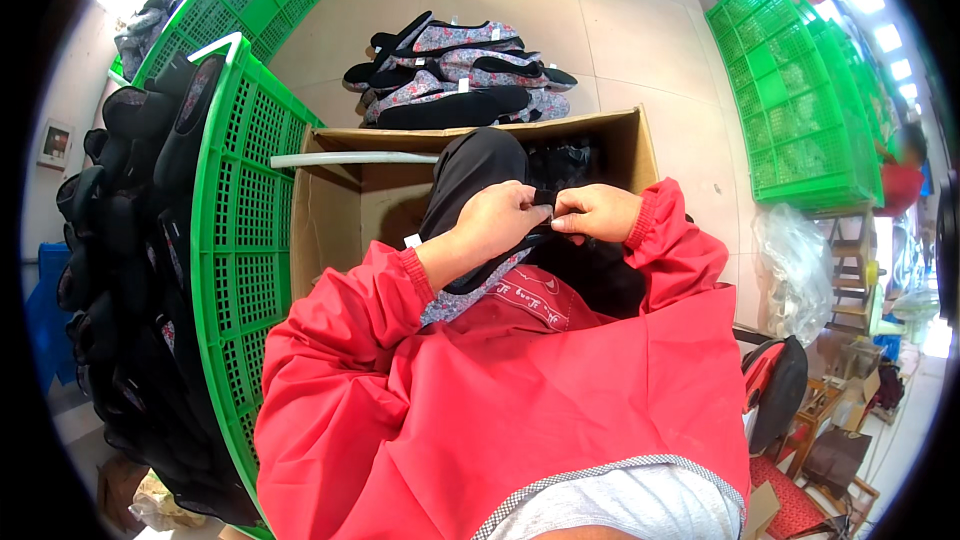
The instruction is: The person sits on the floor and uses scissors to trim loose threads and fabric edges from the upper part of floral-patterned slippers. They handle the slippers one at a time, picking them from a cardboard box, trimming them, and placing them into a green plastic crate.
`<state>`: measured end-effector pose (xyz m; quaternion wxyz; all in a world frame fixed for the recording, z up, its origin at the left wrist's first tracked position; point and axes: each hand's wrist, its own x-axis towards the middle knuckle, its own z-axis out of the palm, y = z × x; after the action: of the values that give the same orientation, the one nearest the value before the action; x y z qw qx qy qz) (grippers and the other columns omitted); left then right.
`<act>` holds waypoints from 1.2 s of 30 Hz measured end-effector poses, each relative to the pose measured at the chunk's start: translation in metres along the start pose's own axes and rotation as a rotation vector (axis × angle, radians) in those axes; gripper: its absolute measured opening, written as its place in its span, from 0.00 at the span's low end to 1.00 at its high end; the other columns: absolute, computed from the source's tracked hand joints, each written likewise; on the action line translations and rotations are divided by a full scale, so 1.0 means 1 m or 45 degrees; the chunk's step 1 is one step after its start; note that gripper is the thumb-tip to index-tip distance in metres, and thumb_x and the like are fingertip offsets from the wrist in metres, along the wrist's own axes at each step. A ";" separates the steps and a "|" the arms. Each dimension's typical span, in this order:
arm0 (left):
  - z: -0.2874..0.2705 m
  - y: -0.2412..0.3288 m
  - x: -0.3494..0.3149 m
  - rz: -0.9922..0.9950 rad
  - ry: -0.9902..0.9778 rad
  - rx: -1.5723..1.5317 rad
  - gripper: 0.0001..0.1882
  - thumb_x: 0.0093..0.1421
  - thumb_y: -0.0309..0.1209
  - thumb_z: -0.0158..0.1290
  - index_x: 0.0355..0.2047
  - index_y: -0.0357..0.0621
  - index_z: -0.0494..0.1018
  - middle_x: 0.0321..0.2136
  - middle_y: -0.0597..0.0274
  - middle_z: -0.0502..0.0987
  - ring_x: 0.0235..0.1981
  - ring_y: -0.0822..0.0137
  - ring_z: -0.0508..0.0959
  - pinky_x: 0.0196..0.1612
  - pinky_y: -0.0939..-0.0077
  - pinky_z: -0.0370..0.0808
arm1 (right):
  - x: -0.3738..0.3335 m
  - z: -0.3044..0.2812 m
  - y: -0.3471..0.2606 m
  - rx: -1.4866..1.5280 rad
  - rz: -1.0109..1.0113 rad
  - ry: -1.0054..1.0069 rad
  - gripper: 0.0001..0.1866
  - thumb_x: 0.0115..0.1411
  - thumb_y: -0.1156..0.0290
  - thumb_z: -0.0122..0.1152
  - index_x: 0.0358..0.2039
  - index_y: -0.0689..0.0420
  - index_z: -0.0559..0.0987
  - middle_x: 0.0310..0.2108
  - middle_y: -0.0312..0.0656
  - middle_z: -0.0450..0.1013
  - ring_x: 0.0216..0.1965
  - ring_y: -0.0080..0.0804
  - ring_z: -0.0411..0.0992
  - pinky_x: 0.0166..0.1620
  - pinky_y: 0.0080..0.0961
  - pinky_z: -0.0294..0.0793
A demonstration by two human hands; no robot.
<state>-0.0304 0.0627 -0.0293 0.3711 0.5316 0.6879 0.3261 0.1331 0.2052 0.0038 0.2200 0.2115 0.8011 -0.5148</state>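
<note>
My left hand (495, 220) and my right hand (597, 212) meet over an open cardboard box (330, 210). Both pinch a narrow black strap on a black cloth shoe (470, 175) with a flowered lining. The shoe's toe points away from me, and its heel rests on my lap under my left wrist. Red sleeves and a red apron (520, 390) cover my arms and lap. More black shoes lie inside the box behind my right hand.
A green plastic crate (240, 220) full of black shoes stands tilted at my left. A pile of flowered and black shoes (455, 75) lies on the tiled floor beyond the box. Stacked green crates (800, 110) stand at the right, with clear plastic bags (795, 270) below them.
</note>
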 end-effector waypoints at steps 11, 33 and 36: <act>0.001 -0.001 0.009 -0.202 -0.174 -0.120 0.12 0.60 0.37 0.58 0.32 0.39 0.80 0.19 0.69 0.74 0.22 0.79 0.69 0.25 0.76 0.67 | 0.008 0.004 0.021 0.456 0.117 -0.159 0.16 0.67 0.56 0.56 0.39 0.57 0.76 0.31 0.32 0.74 0.30 0.19 0.73 0.31 0.20 0.67; -0.004 0.007 0.014 -0.170 -0.185 0.039 0.14 0.60 0.38 0.57 0.25 0.38 0.76 0.16 0.63 0.72 0.20 0.74 0.69 0.26 0.70 0.67 | 0.009 0.021 0.043 0.783 0.130 -0.175 0.16 0.66 0.48 0.54 0.37 0.48 0.75 0.23 0.28 0.70 0.17 0.11 0.55 0.20 0.12 0.51; -0.004 0.010 0.014 -0.201 -0.204 0.005 0.14 0.60 0.38 0.57 0.26 0.38 0.77 0.16 0.62 0.73 0.20 0.73 0.69 0.27 0.70 0.68 | 0.011 0.027 0.050 0.813 0.128 -0.134 0.16 0.66 0.48 0.55 0.37 0.48 0.75 0.23 0.28 0.70 0.17 0.11 0.55 0.20 0.12 0.50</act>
<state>-0.0315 0.0781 -0.0213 0.4484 0.5009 0.6964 0.2512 0.1560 0.2009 -0.0489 0.2088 0.2823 0.5753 -0.7387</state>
